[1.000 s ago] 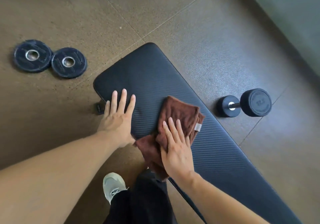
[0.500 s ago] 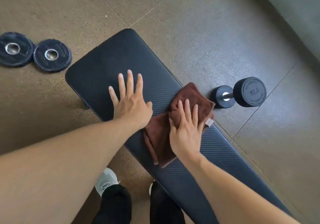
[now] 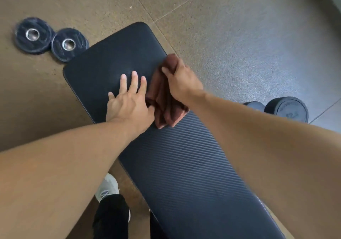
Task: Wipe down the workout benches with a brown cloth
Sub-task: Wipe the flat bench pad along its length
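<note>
**Bench pad being wiped with a brown cloth, seen from above**

Bench, long and padded in black ribbed vinyl, runs diagonally from the lower right up toward the upper left, where its rounded end sits. Nearest the viewer, a person's two bare forearms reach forward over it. Below the arms, beside the bench's left edge, a light-coloured shoe and dark trouser legs stand on the brown floor.

Further along, the left hand lies flat on the pad with fingers spread and pointing away, palm pressed down, grasping nothing. Just beside it, touching its thumb side, is the brown cloth, bunched into loose folds on the pad near the bench's right edge. The right hand is clenched around the cloth's far part, knuckles up, with a tuft of cloth poking out beyond the fingers at the pad's edge. The near corner of the cloth trails flat on the ribbed surface.

To the right, on the floor and partly hidden by the right forearm, rests a black dumbbell; its end face carries markings too blurred to read.

Farther off, to the left of the bench's rounded end, two black weight plates with metal-ringed centre holes lie flat on the floor, touching each other; the nearer one sits right next to the bench's corner. Beyond the bench, floor tile seams cross the greyer, brighter ground.
</note>
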### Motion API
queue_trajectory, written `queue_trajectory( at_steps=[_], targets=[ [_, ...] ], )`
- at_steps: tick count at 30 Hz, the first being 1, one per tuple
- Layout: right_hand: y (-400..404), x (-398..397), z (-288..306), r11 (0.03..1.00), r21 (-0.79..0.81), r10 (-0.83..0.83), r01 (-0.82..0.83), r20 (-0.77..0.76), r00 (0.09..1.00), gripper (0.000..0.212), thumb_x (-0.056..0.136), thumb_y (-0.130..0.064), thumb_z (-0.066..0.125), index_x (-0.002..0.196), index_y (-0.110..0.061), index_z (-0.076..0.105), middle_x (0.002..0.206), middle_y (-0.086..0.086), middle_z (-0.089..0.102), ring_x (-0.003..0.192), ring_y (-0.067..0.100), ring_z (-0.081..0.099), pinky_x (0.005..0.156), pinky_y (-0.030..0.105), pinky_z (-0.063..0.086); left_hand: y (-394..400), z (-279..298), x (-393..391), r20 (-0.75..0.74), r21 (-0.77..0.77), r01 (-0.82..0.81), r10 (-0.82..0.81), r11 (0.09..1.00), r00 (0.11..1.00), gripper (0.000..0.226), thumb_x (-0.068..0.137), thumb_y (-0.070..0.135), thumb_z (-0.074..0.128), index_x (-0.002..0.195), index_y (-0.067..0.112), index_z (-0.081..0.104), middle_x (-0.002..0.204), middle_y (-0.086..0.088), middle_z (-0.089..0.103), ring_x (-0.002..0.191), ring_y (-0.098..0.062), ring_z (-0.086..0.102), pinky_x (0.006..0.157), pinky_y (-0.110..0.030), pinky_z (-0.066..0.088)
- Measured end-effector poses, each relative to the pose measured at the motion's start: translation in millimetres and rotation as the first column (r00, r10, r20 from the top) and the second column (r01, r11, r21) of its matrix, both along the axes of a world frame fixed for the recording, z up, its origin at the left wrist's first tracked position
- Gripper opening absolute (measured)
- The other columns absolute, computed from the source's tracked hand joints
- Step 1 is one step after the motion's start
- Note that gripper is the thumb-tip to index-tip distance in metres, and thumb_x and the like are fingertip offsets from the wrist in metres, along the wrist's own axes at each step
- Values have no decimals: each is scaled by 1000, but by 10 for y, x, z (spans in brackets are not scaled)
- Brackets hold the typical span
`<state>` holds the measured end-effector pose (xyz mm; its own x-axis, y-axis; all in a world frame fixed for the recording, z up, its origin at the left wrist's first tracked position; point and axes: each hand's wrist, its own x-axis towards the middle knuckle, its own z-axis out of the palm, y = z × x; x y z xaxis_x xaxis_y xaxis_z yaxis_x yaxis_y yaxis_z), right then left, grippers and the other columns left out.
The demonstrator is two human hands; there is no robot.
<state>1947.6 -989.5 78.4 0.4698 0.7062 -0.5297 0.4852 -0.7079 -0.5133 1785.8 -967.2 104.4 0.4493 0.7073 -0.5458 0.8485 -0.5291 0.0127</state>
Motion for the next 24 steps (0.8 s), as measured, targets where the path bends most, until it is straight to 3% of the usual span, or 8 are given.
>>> queue_trajectory(
  at_steps=[2,4,10,15,19,21,24],
  targets=[
    [261,-49,-5,997,34,69,-69,6,998,88,96,-68,54,164,-24,19,157,11,41,145,36,40,114,52,38,-19,67,22,2,-9,-29,29,1000,1000,75,99,51,42,161,24,10,169,5,-11,155,-31,-2,115,-57,28],
    [324,-132,-29,994,50,89,-93,75,993,102,90,-75,55,166,-27,7,162,9,34,146,36,38,111,53,39,-41,127,34,3,-3,-43,43,999,999,74,100,51,43,161,25,12,169,6,-11,155,-33,3,115,-55,27],
    [-184,-177,-113,987,105,100,-125,215,972,83,98,-70,46,165,-42,5,173,-5,19,148,30,41,112,48,40,41,26,-22,23,-10,15,-15,1000,1000,79,97,51,44,161,27,6,169,5,-8,155,-26,-6,114,-58,27],
    [-1021,-216,-68,986,57,138,-156,242,960,71,104,-56,46,164,-46,9,173,-11,16,151,26,37,114,49,42,-268,80,-97,-15,-98,130,-132,987,991,87,95,51,51,162,25,1,169,-2,-10,154,-36,-6,113,-57,31],
    [-1765,-285,-74,988,39,129,-147,296,947,66,106,-45,49,163,-47,16,173,-13,14,150,27,37,114,52,42,-1250,34,-463,117,-125,258,-244,958,963,97,89,64,54,161,28,-1,169,-1,-15,153,-35,-15,122,-60,11],
    [-2135,-354,-89,991,40,108,-127,312,944,65,106,-40,50,163,-45,20,174,-9,12,155,27,28,119,52,36,-1644,1,-604,151,-128,297,-278,946,949,98,90,65,53,161,29,-4,168,-1,-18,153,-35,-20,123,-60,5],
    [-2724,-523,-81,991,41,105,-128,361,927,67,104,-31,52,164,-39,23,174,-4,13,161,25,9,129,53,15,-1984,-34,-723,152,-96,353,-337,931,929,97,92,63,50,161,27,-8,168,-3,-20,152,-37,-20,123,-60,5]
  ],
)
